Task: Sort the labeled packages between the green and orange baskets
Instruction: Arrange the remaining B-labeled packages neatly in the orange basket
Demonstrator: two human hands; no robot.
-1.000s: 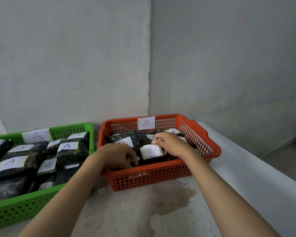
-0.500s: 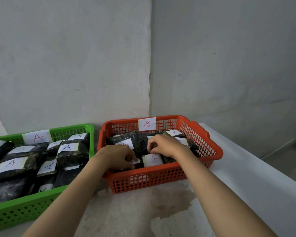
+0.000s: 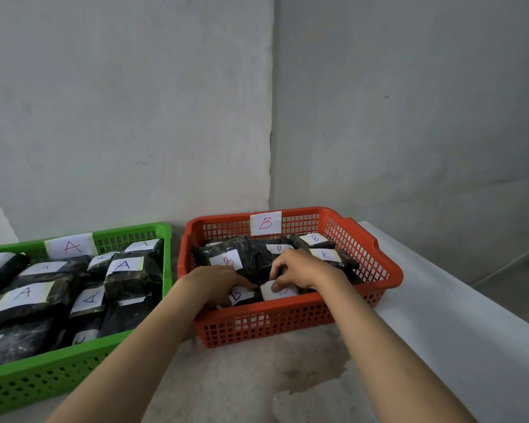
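Fingers of both hands are down among the packages at the near edge of the orange basket. On the right hand (image 3: 300,271) they curl downward, with the thumb pressed on the white label of a front package (image 3: 280,291); it looks like a pinch on that package's top edge, though the far fingertips are hidden. On the left hand (image 3: 217,279) they bend over a neighbouring package (image 3: 240,296) marked B, touching it, but whether they grip it or only press it I cannot tell.

Working down by size: grey plastered walls fill the upper frame and meet in a corner above the baskets. A pale concrete ledge (image 3: 257,386) runs along the bottom, with a darker stain low centre. The green basket (image 3: 43,383), lower left, carries an A tag on its back wall and is packed with dark wrapped packages; every label I can read there says A, though a few are cut off or turned away. The orange basket (image 3: 287,328), at the centre of the frame, carries a B tag (image 3: 265,222), and its readable labels all say B.

To my eye the sorting is nearly finished, perhaps wholly: nothing lies loose on the ledge, and no mismatched letter shows. What remains seems to be settling these front packages and checking the half-hidden labels underneath.
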